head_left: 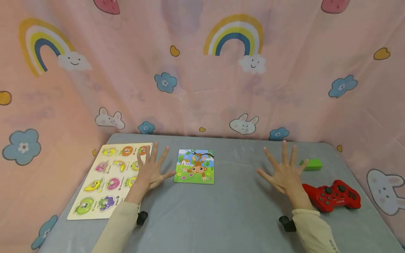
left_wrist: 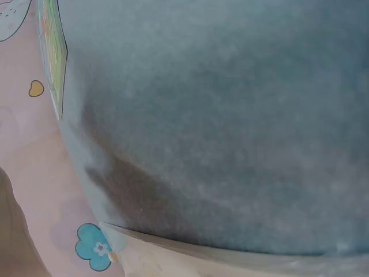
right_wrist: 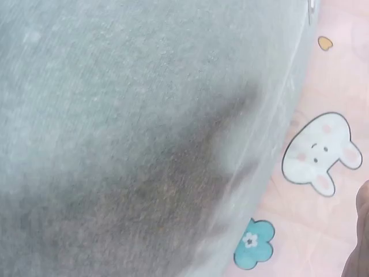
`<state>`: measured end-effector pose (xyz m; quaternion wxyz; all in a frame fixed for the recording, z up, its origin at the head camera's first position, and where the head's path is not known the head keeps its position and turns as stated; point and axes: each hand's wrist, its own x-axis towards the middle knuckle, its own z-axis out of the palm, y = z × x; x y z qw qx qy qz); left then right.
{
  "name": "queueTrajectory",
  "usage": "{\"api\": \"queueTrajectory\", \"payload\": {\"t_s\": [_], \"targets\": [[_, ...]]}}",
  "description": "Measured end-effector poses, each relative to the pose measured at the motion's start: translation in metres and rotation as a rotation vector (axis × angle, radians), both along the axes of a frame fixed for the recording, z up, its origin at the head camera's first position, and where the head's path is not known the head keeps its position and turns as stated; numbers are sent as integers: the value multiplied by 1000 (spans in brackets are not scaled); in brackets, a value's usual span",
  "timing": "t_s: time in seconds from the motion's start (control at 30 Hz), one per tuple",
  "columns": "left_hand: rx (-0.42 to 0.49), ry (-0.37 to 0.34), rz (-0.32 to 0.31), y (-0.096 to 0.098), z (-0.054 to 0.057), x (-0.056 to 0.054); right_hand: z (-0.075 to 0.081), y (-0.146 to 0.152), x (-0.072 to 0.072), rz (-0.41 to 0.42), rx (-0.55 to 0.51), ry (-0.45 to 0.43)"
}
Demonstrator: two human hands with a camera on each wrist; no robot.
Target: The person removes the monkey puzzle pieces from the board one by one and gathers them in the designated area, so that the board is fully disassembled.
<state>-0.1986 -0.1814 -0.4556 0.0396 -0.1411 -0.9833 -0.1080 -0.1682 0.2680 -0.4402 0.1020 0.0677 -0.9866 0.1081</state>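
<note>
My left hand (head_left: 150,172) is held with its fingers spread, overlapping the right part of a cream fruit puzzle board (head_left: 104,168) in the head view. Just right of its thumb lies a small square monkey puzzle (head_left: 194,167). My right hand (head_left: 283,174), likewise spread and holding nothing, is over the right half of the table. Beside its wrist is a red game controller (head_left: 336,196). A green block (head_left: 312,164) lies past the little finger. The left wrist view catches the puzzle board's edge (left_wrist: 150,245); in the right wrist view a bit of hand shows.
A grey table (head_left: 227,218) carries everything. Behind it and at both sides hangs a pink curtain (head_left: 190,109) printed with rainbows, flowers and rabbits. A small black device sits at each wrist, against the cream sleeves (head_left: 118,225).
</note>
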Motion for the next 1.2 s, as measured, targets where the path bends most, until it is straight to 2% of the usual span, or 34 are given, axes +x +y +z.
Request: {"api": "queueTrajectory", "payload": {"t_s": [0.33,0.5,0.67,0.8,0.93,1.03,1.2], "targets": [[49,-25,-105,3,-8,0,-5,-12,-5,37,38,-7],[88,-8,-176,3,-12,1,-7,-21,-6,62,59,-21],[182,-64,-227,3,-9,1,-11,-30,-9,94,60,-34],[187,-102,-287,5,-8,-3,-15,-37,-9,120,66,-49],[164,-108,-344,6,-11,-4,-20,-47,-8,152,75,-81],[166,-87,-383,6,-15,-3,-24,-55,-6,186,69,-97],[231,-96,-426,4,-19,-4,-29,-67,-1,268,46,-101]]}}
